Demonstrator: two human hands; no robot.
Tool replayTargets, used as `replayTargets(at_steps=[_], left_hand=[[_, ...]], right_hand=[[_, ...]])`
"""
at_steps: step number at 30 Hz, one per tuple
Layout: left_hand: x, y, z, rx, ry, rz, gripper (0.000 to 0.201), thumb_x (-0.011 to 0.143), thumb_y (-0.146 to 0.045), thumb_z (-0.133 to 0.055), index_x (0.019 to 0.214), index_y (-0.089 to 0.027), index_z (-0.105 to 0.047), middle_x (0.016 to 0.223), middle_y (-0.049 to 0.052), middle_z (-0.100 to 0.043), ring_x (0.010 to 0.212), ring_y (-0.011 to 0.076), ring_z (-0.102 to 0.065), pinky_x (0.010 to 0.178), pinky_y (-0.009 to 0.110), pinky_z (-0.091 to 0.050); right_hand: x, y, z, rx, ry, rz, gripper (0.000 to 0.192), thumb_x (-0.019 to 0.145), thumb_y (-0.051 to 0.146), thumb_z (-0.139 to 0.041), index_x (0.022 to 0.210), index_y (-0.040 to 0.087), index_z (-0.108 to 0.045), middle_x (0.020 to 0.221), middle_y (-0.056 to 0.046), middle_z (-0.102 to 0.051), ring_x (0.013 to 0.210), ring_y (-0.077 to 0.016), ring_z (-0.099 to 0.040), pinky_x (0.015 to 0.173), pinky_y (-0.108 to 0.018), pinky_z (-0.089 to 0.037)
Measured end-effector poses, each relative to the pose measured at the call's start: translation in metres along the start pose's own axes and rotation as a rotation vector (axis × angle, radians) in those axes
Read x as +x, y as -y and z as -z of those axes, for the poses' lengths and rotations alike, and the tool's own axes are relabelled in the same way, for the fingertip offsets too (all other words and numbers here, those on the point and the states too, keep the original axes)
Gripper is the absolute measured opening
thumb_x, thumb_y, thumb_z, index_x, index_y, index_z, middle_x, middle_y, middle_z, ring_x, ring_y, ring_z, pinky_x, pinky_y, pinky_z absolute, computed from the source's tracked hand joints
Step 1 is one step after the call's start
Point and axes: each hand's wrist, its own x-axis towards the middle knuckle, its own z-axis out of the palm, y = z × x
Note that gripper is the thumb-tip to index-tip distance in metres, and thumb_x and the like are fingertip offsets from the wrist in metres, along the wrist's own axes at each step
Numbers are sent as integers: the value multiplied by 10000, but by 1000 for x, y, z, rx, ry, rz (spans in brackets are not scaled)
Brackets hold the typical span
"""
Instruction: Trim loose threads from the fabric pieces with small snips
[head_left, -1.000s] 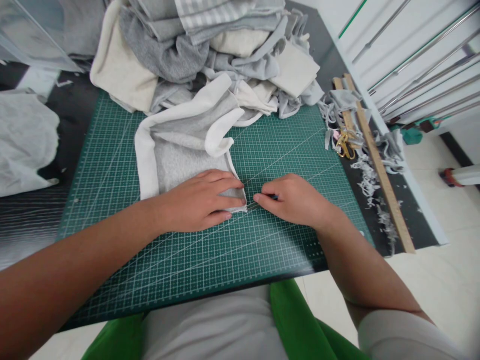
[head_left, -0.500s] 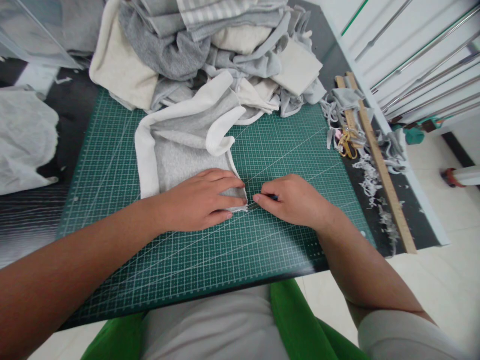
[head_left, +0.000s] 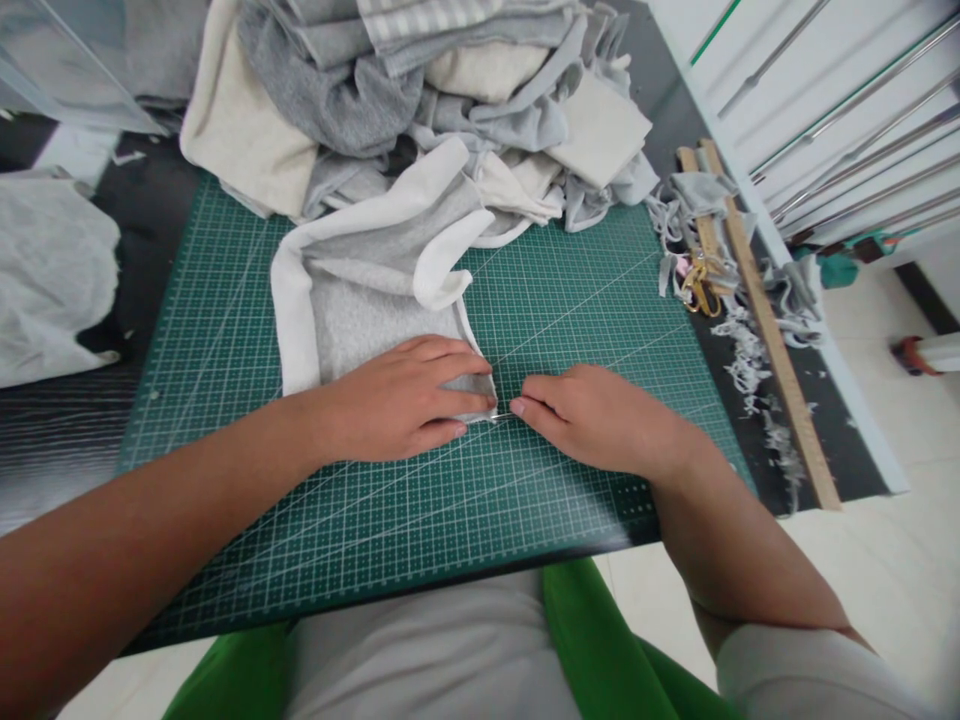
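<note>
While the left hand (head_left: 397,400) presses flat on the grey cloth (head_left: 360,310) at the mat's (head_left: 570,290) middle, right hand (head_left: 600,415) just beside its corner, fingers curled, grasp unclear, fabric heap (head_left: 420,90) at far edge.

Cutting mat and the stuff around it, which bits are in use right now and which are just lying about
In use: left hand, right hand, grey fabric piece, cutting mat.
Lying about: fabric pile, wooden ruler, scissors, fabric scraps.

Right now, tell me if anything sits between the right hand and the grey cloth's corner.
Nothing visible does. The right hand has its fingertips at the corner of the grey cloth, which the left hand presses flat on the mat.
</note>
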Motion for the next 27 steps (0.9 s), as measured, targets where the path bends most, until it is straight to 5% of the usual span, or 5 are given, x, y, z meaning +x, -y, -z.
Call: replayTargets(at_steps=[27], left_hand=[[0, 0, 0, -5, -12, -11, 347, 982, -320, -569, 1320, -277, -635, 1452, 86, -518, 1361, 304, -445, 1160, 523, -375]], right_hand=[[9, -9, -2, 210, 3, -28, 409, 999, 413, -462, 662, 201, -553, 605, 21, -572, 578, -114, -473, 597, -287, -264]])
